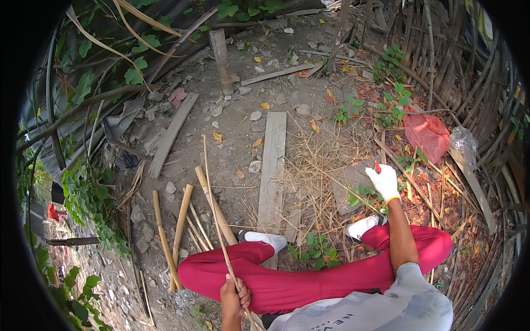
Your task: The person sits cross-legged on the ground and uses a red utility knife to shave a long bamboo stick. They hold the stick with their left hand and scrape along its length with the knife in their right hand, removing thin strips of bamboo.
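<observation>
My bare left hand point(234, 296) is closed around a long, thin bamboo strip point(214, 207) near its lower end, by my left thigh. The strip slants up and away to the left, passing in front of my bent left knee. Out to the right, above my right foot, my right hand point(385, 182) wears a white glove with a yellow cuff. Its fingers are closed on a small red object point(377, 167), whose end sticks out at the top. The rest of that object is hidden by the glove.
Several bamboo poles point(180, 229) lie beside my left knee. A wooden plank point(274, 160) stretches ahead between my feet, with dry bamboo shavings point(314, 165) to its right. A red plastic bag point(426, 135) lies near the stick fence point(458, 71). Another plank point(174, 135) rests at left.
</observation>
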Motion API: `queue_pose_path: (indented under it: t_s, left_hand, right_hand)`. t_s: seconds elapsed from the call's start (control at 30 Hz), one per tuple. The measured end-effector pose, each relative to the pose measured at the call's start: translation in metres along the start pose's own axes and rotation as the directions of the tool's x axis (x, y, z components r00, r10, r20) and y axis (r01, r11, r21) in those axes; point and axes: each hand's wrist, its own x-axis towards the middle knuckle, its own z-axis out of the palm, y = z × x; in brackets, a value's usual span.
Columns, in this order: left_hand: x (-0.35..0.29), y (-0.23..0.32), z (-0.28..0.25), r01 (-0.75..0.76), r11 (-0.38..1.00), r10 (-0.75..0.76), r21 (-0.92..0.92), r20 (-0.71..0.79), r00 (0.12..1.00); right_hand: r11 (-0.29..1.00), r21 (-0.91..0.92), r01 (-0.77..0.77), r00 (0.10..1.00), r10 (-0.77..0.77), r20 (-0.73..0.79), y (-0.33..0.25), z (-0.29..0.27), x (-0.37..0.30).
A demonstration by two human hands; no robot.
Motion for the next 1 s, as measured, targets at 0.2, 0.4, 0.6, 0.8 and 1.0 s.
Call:
queue_pose_path:
  t_s: [0.2, 0.4, 0.6, 0.8, 1.0]
  left_hand:
    - [0.000, 0.000, -0.003, 0.004, 1.000, -0.004, 0.001, 0.029, 1.000]
    - [0.001, 0.000, -0.001, 0.000, 1.000, -0.001, 0.024, 0.013, 1.000]
    - [0.002, -0.001, -0.002, -0.017, 1.000, 0.016, 0.025, 0.016, 1.000]
    - [0.002, -0.001, -0.002, -0.022, 1.000, 0.021, 0.018, 0.027, 0.999]
    - [0.001, -0.001, -0.002, -0.020, 1.000, 0.020, 0.021, 0.026, 0.999]
  right_hand:
    - [0.991, 0.133, 0.018, 0.999, -0.015, -0.030, -0.030, -0.023, -0.007]
    - [0.980, 0.189, 0.060, 0.996, -0.047, -0.069, -0.043, -0.040, -0.007]
    - [0.975, 0.203, 0.086, 0.993, -0.068, -0.091, -0.052, -0.050, -0.010]
    - [0.976, 0.194, 0.098, 0.992, -0.080, -0.098, -0.058, -0.057, -0.013]
    - [0.972, 0.220, 0.087, 0.993, -0.067, -0.098, -0.057, -0.057, -0.012]
